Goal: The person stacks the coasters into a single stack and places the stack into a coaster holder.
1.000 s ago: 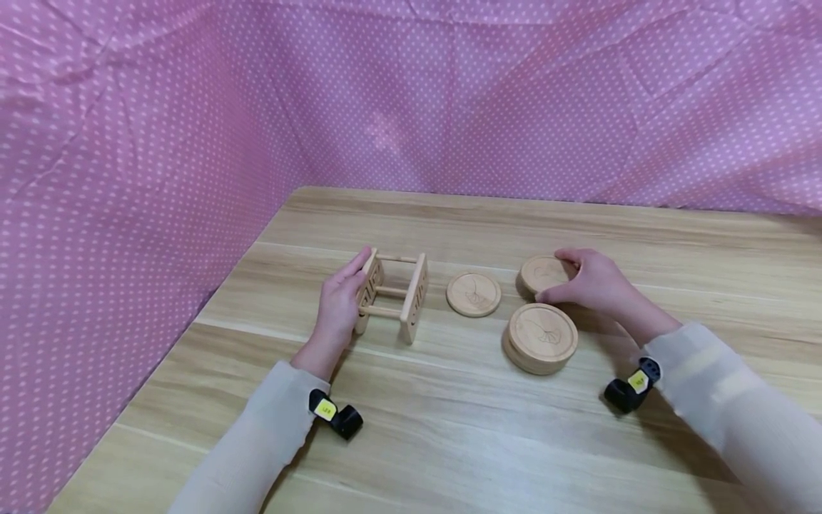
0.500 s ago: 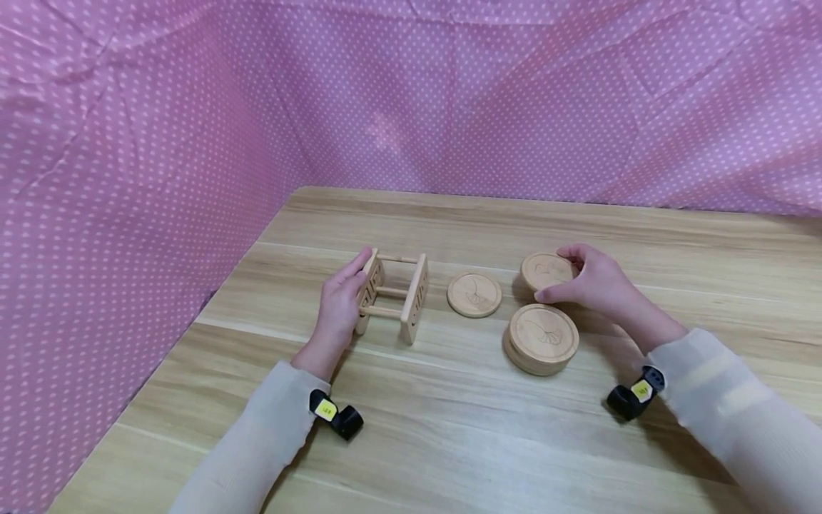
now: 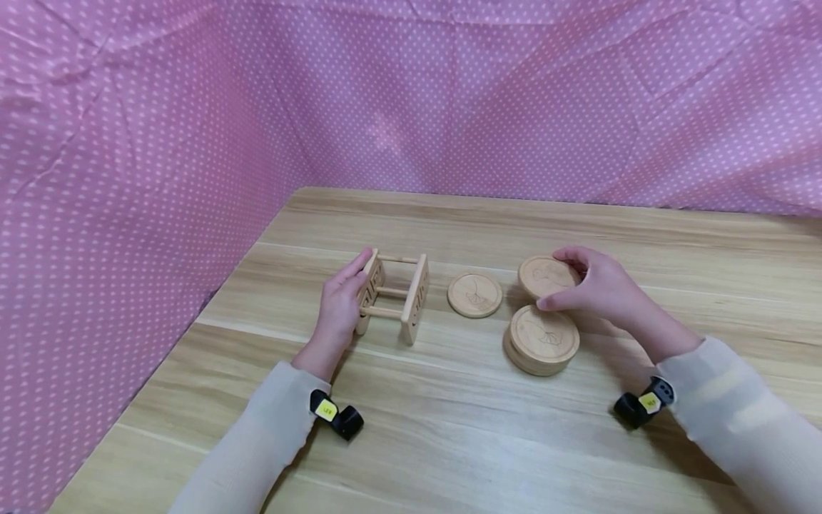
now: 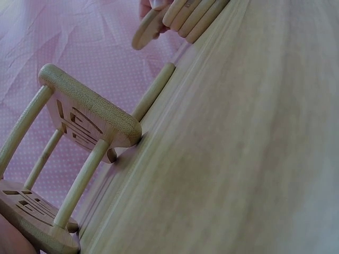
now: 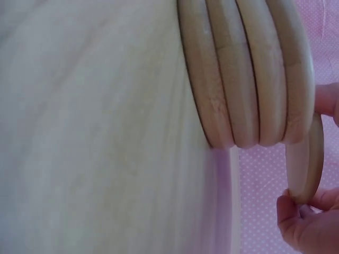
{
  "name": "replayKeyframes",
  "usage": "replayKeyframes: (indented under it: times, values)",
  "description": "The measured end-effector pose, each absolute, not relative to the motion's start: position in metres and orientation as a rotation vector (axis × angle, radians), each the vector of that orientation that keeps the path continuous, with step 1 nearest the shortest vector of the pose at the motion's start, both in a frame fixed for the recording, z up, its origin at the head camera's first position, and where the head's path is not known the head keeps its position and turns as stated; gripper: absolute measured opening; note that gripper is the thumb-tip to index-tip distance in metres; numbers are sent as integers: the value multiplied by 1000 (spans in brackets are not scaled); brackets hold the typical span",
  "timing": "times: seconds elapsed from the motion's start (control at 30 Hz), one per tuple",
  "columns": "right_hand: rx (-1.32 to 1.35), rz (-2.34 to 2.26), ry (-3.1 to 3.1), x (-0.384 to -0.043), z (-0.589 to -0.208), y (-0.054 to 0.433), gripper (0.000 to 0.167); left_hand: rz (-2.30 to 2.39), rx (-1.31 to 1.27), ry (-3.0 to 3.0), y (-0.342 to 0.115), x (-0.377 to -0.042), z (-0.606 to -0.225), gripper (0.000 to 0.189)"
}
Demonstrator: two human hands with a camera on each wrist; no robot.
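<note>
My left hand (image 3: pixel 339 303) holds a small wooden coaster rack (image 3: pixel 414 300) by its left side panel. The rack stands on the table, its two cut-out panels joined by round rods, with no coaster between them. My right hand (image 3: pixel 594 285) pinches one round wooden coaster (image 3: pixel 546 275) by its rim, thumb at the near edge and fingers at the far edge. That coaster is tilted and off the table, as the right wrist view shows. Just nearer me sits a stack of several coasters (image 3: pixel 542 339). A single coaster (image 3: pixel 474 295) lies flat between rack and stack.
The wooden table (image 3: pixel 449 442) runs back to a pink dotted cloth (image 3: pixel 449 107) hanging behind it and along the left side. Black wrist cameras sit on the left cuff (image 3: pixel 337 414) and right cuff (image 3: pixel 644 403).
The coaster in my right hand has tipped, its face now turned more toward me, and the right wrist has shifted slightly right and nearer. Left hand and rack stay put.
</note>
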State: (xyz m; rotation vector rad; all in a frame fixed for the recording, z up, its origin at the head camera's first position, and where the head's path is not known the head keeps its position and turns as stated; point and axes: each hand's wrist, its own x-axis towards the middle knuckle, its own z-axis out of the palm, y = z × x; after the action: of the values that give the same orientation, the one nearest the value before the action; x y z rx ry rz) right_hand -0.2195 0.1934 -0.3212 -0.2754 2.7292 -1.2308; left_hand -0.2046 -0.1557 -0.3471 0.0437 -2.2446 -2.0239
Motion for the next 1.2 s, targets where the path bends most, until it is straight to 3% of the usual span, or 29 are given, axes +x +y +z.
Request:
replayKeyframes:
  times: [0.2,0.63,1.2]
  values:
    - [-437,-1253,2753,-211,-321,200,84,-2023,52,-2259,-156,-205,-348,41]
    - [-1053,-1385,2606,-205,-328,203,77,-2026,42,-2245,-157,-206,-348,41]
    - [-1356,-1272,2394,-209,-334,211,75,-2012,45,-2249,-156,-206,-348,41]
